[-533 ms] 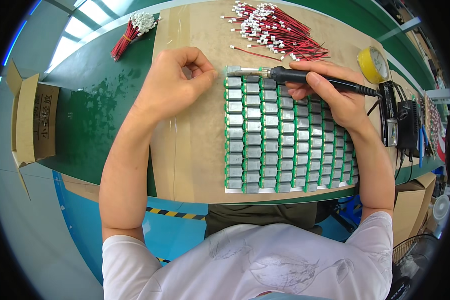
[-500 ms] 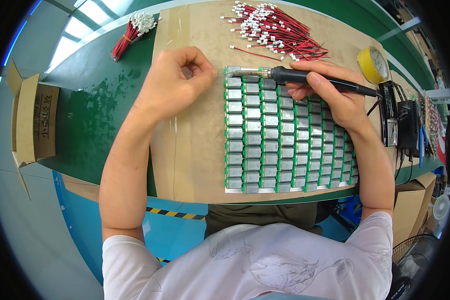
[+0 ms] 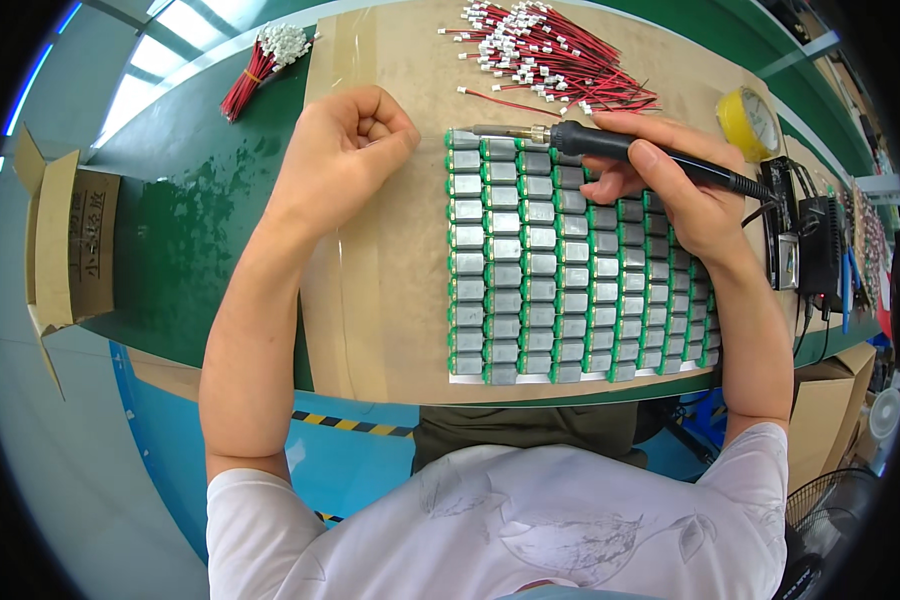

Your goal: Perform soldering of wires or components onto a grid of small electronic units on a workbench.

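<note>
My right hand holds a black-handled soldering iron like a pen, its metal tip pointing left over the top-left corner of the board array. Small green circuit boards with grey rectangular parts lie there in close rows. To the left of that corner, apart from the boards, my left hand is closed with thumb and index finger pinched. Whatever sits in the pinch is too fine or hidden to make out. A loose heap of red and black wires with white connectors lies beyond the boards.
A rubber-banded bundle of similar wires lies far left on the green table. Yellow tape stands by my right hand, near a black power unit with cables. An open cardboard box is at the left edge.
My left hand has drawn slightly left, away from the boards. The soldering iron has shifted a little right and up, with my right hand still around it.
</note>
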Action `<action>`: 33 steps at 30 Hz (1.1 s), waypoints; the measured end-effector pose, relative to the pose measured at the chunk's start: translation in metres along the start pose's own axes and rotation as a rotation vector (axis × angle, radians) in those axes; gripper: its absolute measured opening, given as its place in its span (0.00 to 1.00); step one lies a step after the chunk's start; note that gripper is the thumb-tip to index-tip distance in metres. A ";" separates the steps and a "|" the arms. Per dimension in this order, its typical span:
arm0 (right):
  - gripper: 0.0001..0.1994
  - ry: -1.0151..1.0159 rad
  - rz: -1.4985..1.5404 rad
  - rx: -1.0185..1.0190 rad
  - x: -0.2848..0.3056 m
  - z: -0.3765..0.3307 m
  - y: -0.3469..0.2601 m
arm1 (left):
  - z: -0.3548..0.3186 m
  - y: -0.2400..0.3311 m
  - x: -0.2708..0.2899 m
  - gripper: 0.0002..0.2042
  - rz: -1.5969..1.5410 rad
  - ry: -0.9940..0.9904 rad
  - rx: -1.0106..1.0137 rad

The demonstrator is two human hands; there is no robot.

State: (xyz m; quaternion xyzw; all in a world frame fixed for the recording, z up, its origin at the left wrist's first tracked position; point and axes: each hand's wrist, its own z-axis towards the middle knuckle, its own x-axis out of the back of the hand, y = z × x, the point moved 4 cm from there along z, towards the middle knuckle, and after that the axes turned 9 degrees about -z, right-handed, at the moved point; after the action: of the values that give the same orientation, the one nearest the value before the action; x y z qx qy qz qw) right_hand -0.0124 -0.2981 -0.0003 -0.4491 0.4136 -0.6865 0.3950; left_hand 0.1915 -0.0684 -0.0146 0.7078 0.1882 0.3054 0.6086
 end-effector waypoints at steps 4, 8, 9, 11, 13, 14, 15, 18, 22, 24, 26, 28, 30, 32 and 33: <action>0.15 -0.038 0.041 0.010 -0.003 0.001 0.002 | -0.001 0.001 -0.001 0.03 0.041 -0.020 0.013; 0.15 -0.028 0.017 -0.005 -0.004 0.000 0.003 | -0.002 0.002 -0.002 0.04 0.078 -0.035 0.011; 0.15 -0.033 0.003 -0.004 -0.004 0.000 0.003 | -0.002 0.002 -0.002 0.05 0.088 -0.036 0.012; 0.15 -0.038 -0.013 -0.005 -0.005 0.000 0.002 | -0.002 0.002 -0.002 0.05 0.103 -0.033 0.002; 0.14 -0.041 0.001 -0.019 -0.005 0.001 0.002 | -0.003 0.002 -0.003 0.05 0.113 -0.030 0.000; 0.14 -0.042 -0.022 -0.005 -0.005 0.001 0.001 | -0.003 0.002 -0.003 0.05 0.115 -0.029 -0.001; 0.14 -0.044 -0.027 -0.003 -0.005 0.001 0.001 | -0.003 0.003 -0.003 0.05 0.118 -0.025 0.002; 0.14 -0.050 -0.036 -0.001 -0.006 0.001 0.000 | -0.003 0.003 -0.004 0.05 0.118 -0.021 0.018; 0.14 -0.051 -0.028 -0.030 -0.006 0.001 0.000 | -0.004 0.006 -0.005 0.06 0.117 -0.016 0.032; 0.14 -0.046 -0.033 -0.024 -0.007 0.001 0.000 | -0.004 0.006 -0.005 0.06 0.127 -0.008 0.045; 0.14 -0.043 -0.032 -0.019 -0.006 0.002 0.000 | -0.006 0.008 -0.006 0.06 0.132 -0.001 0.051; 0.14 -0.042 -0.023 -0.019 -0.006 0.002 0.001 | -0.005 0.009 -0.006 0.06 0.141 0.004 0.057; 0.14 -0.045 -0.047 -0.011 -0.006 0.002 0.001 | -0.005 0.010 -0.006 0.06 0.150 0.011 0.064; 0.14 -0.047 -0.049 -0.010 -0.006 0.002 0.002 | -0.006 0.011 -0.007 0.06 0.151 0.009 0.067; 0.14 -0.047 -0.050 -0.007 -0.006 0.002 0.002 | -0.006 0.011 -0.007 0.06 0.148 0.011 0.077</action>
State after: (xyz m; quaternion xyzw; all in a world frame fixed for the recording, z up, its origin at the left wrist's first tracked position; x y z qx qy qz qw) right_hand -0.0082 -0.2938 -0.0028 -0.4766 0.3951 -0.6841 0.3858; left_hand 0.1816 -0.0703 -0.0051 0.7409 0.1504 0.3457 0.5558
